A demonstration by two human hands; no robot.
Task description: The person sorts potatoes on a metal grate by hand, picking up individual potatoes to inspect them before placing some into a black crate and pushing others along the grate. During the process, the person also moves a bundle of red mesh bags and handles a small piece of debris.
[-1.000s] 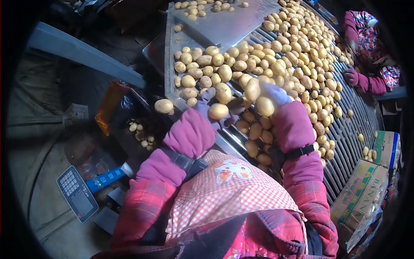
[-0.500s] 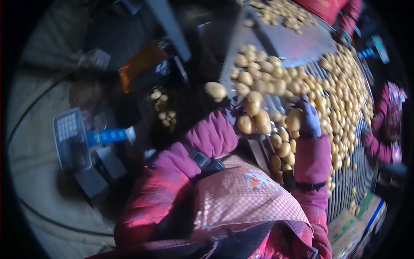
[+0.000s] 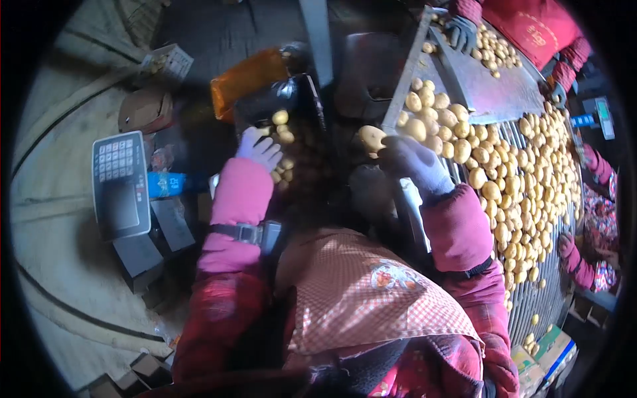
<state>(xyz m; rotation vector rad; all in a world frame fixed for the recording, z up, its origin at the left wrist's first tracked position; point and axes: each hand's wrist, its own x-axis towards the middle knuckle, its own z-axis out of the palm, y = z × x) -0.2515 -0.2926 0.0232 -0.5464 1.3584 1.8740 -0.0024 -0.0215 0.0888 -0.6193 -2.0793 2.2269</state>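
Observation:
My left hand, in a pale glove, is held with its fingers spread beside several potatoes in a dark, lined box at left centre. Nothing shows in its grasp. My right hand, gloved too, is at the near corner of the metal sorting table. Its shadowed fingertips come up to a large potato; whether they grip it is unclear. More potatoes lie just beyond this hand.
A scale stands at left, near an orange bag. Potatoes cover the ribbed rollers at right. One co-worker's gloved hands are at the table's top; another person's sleeves show at far right. Boxes sit lower right.
My left hand has moved left from the potatoes at the table's corner to the dark box, its fingers now apart. My right hand has shifted left to the corner. The view has shifted.

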